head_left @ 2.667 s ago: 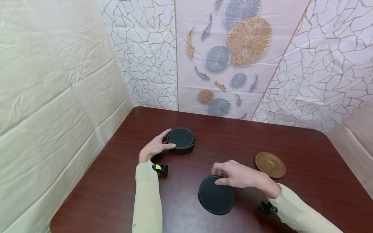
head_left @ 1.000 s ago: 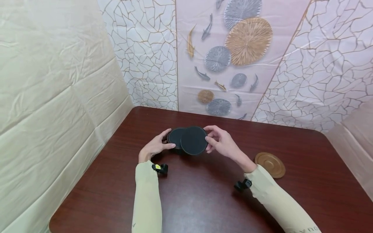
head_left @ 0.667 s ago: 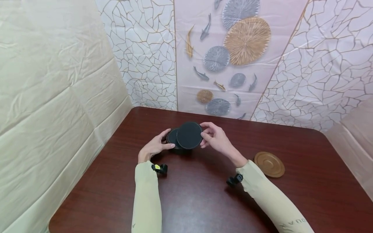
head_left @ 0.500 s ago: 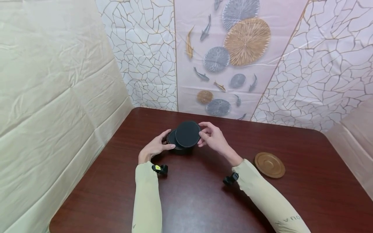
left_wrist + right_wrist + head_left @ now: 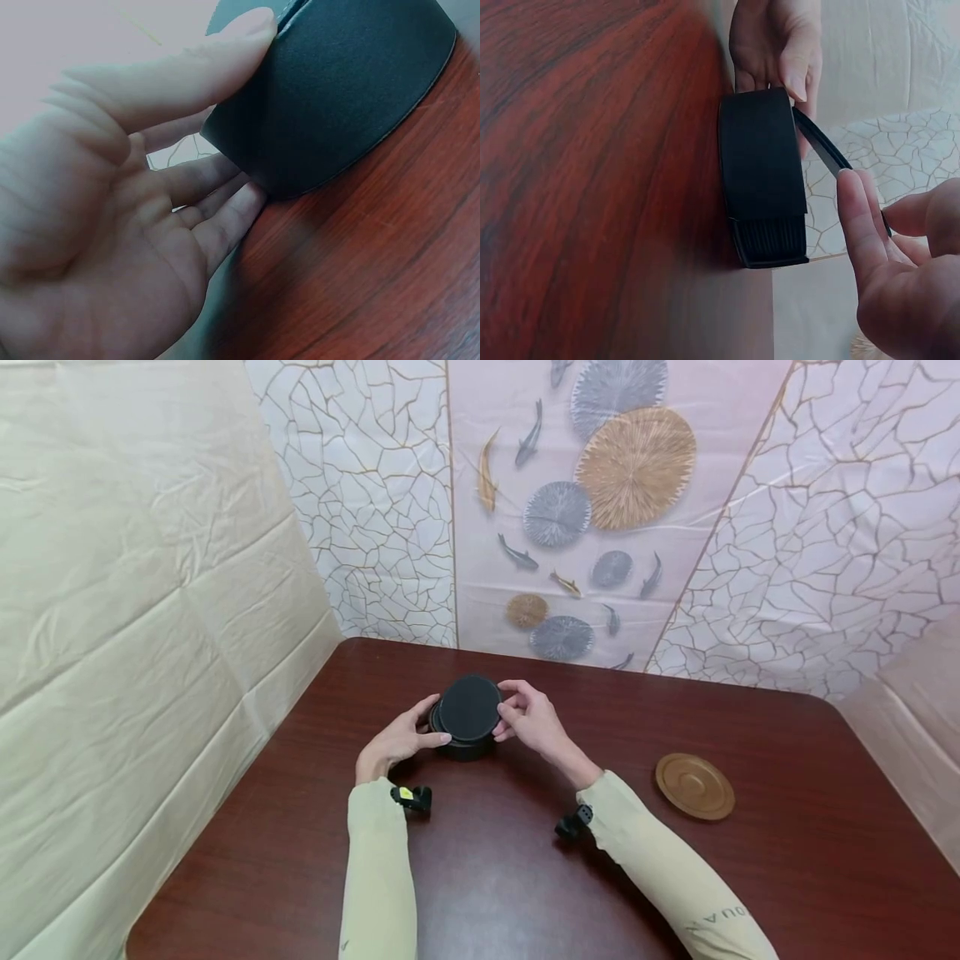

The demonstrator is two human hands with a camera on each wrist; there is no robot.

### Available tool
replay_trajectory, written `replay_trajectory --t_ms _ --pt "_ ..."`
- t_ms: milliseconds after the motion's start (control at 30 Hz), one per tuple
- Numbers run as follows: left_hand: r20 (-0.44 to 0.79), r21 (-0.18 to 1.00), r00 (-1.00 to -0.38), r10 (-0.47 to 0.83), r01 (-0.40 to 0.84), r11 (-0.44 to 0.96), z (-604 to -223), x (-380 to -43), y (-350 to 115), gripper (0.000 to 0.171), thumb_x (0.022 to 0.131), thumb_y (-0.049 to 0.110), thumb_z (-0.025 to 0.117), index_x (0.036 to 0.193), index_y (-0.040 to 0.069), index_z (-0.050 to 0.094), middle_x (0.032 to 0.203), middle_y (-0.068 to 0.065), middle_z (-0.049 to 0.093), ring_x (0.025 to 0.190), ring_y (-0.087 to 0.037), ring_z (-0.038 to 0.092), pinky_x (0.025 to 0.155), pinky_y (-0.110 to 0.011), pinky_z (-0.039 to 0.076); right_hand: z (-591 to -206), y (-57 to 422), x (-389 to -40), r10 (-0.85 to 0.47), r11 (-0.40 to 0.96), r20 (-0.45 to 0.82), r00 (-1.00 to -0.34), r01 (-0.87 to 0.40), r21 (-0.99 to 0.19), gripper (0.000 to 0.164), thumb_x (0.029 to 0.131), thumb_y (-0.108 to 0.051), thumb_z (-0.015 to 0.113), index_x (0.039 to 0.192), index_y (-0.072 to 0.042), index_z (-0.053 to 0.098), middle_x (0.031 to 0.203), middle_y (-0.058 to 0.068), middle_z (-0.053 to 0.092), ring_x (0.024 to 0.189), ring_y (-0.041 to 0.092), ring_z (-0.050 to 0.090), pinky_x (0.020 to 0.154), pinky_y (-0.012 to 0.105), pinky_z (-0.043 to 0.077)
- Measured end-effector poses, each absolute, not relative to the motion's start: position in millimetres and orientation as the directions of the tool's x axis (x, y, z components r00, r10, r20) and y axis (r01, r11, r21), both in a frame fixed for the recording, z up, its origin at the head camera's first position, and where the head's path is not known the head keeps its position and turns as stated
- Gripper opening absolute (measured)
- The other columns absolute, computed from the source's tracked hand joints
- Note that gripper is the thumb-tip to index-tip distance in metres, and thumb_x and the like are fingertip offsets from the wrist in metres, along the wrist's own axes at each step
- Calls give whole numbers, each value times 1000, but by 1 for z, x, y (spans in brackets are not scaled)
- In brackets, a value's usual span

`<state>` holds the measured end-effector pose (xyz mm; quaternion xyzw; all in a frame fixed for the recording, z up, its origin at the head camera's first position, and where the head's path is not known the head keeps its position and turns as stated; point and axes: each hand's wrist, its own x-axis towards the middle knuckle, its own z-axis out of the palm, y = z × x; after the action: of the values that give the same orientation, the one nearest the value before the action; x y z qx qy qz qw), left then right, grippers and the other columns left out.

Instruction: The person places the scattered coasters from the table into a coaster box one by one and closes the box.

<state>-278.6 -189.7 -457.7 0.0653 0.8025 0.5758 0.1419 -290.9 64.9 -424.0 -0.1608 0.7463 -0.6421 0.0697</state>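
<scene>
A round black coaster holder stands on the table toward the back left. Through the gap in its side, the right wrist view shows a stack of thin black coasters. My left hand holds the holder from the left, thumb at the top rim and fingers against the side. Between thumb and fingers, my right hand pinches a round black coaster by its right edge. That coaster is tilted over the holder, its left edge low at the rim and its right edge raised.
A brown round coaster with ring grooves lies on the dark red wooden table at the right. A patterned cloth hangs behind the table, and a cream cloth hangs along the left.
My right hand has picked the black coaster off the table's front middle and carried it left and back over the holder, lowering it slightly. The left hand has stayed on the holder.
</scene>
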Motion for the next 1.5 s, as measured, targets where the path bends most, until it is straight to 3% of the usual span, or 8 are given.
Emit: replay_trajectory --t_ms 300,433,567,767,967,1333,1500 --pt "-152 942 -952 265 -59 330 -458 -279 -190 88 85 20 77 156 29 26 158 -4 33 146 -29 33 116 -47 33 -434 64 -301 -374 115 50 -926 -100 -988 39 97 -2 57 135 -2 48 86 17 64 61 19 69 68 48 60" --pt "-150 943 -952 268 -56 327 -459 -279 -190 89 85 20 77 156 28 26 158 -5 33 146 -30 33 116 -47 34 -435 67 -304 -393 140 7 -919 -68 -988 40 96 -3 59 134 -2 48 83 16 64 61 19 69 70 51 59" --pt "-146 944 -951 271 -52 325 -459 -279 -191 89 85 20 77 157 26 25 159 -5 32 146 -30 32 116 -48 33 -434 67 -305 -399 191 -35 -916 -46 -980 41 95 -6 63 133 -3 49 80 15 63 57 19 67 70 55 58" --pt "-147 945 -951 274 -53 323 -459 -279 -191 90 85 19 77 157 24 24 159 -5 31 147 -30 32 116 -48 33 -439 65 -310 -381 313 -74 -922 -53 -948 41 93 -15 67 130 -7 51 76 11 62 51 18 63 58 45 59" --pt "-157 949 -948 278 -66 309 -459 -279 -191 91 85 20 77 158 24 23 160 -4 30 147 -30 32 115 -47 34 -443 62 -314 -357 430 -82 -931 -85 -899 38 92 -21 69 126 -9 55 73 9 62 46 17 61 53 44 57" --pt "-156 944 -950 271 -63 323 -456 -279 -192 90 86 19 76 157 25 23 159 -5 31 146 -30 34 115 -47 35 -440 62 -315 -366 433 -96 -926 -78 -898 37 94 -21 67 126 -8 55 74 11 63 49 19 63 56 46 58" --pt "-179 943 -947 267 -87 321 -456 -278 -191 89 86 21 76 157 27 23 159 -7 31 146 -32 33 116 -48 33 -440 67 -315 -387 394 -107 -916 -59 -917 34 95 -18 65 126 -7 54 79 15 64 51 20 64 54 42 57"
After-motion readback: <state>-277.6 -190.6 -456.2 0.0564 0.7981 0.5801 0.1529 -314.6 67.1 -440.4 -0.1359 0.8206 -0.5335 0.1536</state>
